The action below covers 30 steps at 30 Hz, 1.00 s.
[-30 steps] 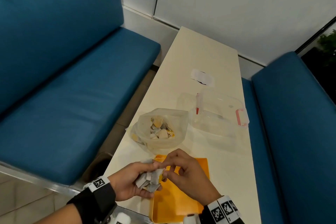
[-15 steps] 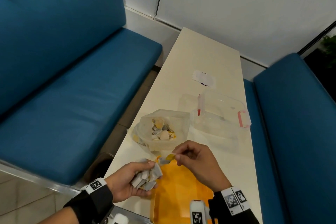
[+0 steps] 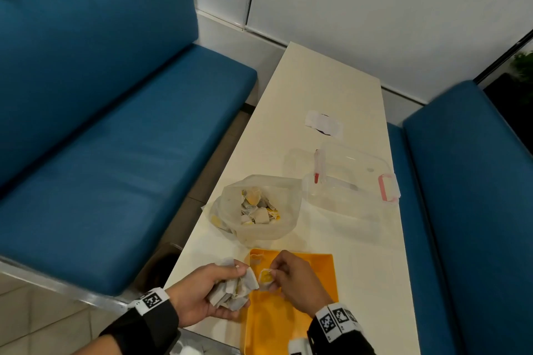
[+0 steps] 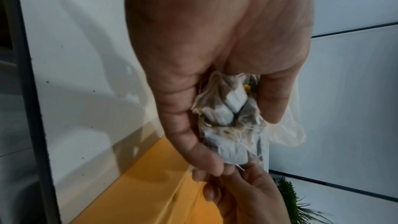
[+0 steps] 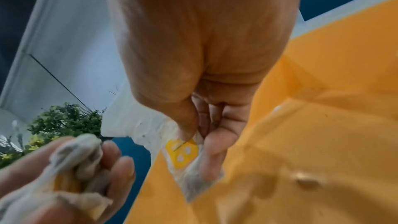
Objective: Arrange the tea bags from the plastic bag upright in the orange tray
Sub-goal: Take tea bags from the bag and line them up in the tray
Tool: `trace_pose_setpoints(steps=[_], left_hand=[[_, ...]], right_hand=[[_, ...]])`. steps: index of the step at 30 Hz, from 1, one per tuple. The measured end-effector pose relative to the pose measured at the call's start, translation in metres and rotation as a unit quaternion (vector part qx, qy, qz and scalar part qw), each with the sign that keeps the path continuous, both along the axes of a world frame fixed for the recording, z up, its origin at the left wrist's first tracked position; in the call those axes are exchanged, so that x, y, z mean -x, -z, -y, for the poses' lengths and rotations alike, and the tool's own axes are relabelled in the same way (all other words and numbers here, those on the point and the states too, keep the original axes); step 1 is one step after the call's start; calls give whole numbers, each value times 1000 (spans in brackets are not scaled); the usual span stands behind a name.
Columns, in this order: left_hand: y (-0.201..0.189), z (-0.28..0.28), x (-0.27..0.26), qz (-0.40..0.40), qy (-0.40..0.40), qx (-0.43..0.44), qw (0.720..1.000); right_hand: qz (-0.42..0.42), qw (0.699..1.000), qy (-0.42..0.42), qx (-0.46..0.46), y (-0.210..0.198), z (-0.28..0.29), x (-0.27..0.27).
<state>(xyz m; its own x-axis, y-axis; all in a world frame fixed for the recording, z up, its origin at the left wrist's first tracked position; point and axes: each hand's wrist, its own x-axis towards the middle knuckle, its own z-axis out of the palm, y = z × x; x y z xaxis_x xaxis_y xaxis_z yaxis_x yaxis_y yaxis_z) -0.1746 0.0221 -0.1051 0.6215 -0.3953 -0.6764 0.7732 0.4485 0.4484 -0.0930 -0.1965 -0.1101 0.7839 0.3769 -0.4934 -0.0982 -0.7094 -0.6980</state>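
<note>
In the head view, a clump of tea bags (image 3: 233, 287) is kept gathered in the curled left hand (image 3: 202, 294), just off the left edge of the orange tray (image 3: 323, 274), presumably as a ready supply. A single tea bag (image 3: 266, 278) is pinched by the right hand (image 3: 297, 279) over the tray, apparently so it can be set down on end. More tea bags are left in the open plastic bag (image 3: 256, 207) beyond the tray, beside a clear lidded container (image 3: 350, 179) on the white table (image 3: 326, 89).

In the left wrist view, the bundle is seen wrapped by fingers and thumb, its strings tangled; the tray floor (image 4: 150, 193) is seen below.

In the right wrist view, the single bag's yellow tag (image 5: 182, 152) is clamped between thumb and fingers, the sachet hanging downward over the tray. No bag standing in the tray can be made out.
</note>
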Motion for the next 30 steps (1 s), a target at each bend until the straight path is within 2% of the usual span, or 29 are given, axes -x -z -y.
trace_pose_setpoints(steps=[13, 23, 30], left_hand=[[1, 2, 0, 6, 29, -26, 999], [-6, 2, 1, 9, 35, -27, 999], [-5, 2, 0, 1, 31, -22, 999]], right_hand=[[59, 991, 118, -26, 23, -23, 6], [123, 984, 130, 14, 24, -32, 9], [122, 979, 146, 77, 22, -41, 5]])
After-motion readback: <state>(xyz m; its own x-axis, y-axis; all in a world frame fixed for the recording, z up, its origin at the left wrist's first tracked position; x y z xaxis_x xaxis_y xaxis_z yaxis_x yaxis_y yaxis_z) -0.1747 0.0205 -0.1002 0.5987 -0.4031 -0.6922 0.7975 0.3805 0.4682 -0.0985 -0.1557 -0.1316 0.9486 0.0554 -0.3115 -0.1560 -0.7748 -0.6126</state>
